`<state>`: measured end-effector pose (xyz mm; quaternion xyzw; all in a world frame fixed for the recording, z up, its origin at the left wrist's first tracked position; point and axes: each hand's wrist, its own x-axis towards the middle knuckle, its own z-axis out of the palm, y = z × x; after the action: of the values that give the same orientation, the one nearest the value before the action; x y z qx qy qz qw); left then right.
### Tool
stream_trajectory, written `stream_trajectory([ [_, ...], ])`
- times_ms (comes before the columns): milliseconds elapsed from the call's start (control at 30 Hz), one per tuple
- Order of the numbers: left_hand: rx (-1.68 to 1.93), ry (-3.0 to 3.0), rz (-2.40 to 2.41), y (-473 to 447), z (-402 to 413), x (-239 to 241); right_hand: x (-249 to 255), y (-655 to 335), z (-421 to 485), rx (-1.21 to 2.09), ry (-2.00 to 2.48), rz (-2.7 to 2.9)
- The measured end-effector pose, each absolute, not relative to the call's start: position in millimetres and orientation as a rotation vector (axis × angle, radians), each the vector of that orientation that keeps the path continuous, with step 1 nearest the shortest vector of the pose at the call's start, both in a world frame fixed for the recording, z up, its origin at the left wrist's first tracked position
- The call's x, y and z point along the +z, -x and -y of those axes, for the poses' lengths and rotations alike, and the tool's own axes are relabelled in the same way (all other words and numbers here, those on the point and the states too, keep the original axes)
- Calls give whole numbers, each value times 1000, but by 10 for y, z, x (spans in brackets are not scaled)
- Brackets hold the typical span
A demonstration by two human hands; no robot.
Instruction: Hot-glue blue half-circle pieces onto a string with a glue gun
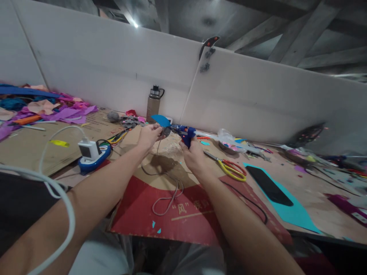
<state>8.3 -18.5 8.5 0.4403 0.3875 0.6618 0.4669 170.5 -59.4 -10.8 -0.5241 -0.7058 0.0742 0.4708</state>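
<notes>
My left hand is closed, its fingers pinching a small grey piece with a blue curved sheet standing up from it. A thin cord hangs down below that hand and loops over the cardboard. Wrapped round the handle of a blue glue gun is my right hand. The gun's nozzle points left, right beside the grey piece; whether they touch, I cannot tell. Scissors with yellow and red handles lie just right of my right hand.
Red printed cardboard lies below my hands. To the left are a power strip with a white charger and colourful fabric scraps. A bottle stands by the white partition. A black phone rests on turquoise sheet.
</notes>
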Motion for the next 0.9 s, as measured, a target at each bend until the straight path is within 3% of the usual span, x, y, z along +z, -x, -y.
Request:
stream_trajectory([
  [900,1666,-1081,-966,-91,140,60,-95,-1687,610,180,1303,1719],
])
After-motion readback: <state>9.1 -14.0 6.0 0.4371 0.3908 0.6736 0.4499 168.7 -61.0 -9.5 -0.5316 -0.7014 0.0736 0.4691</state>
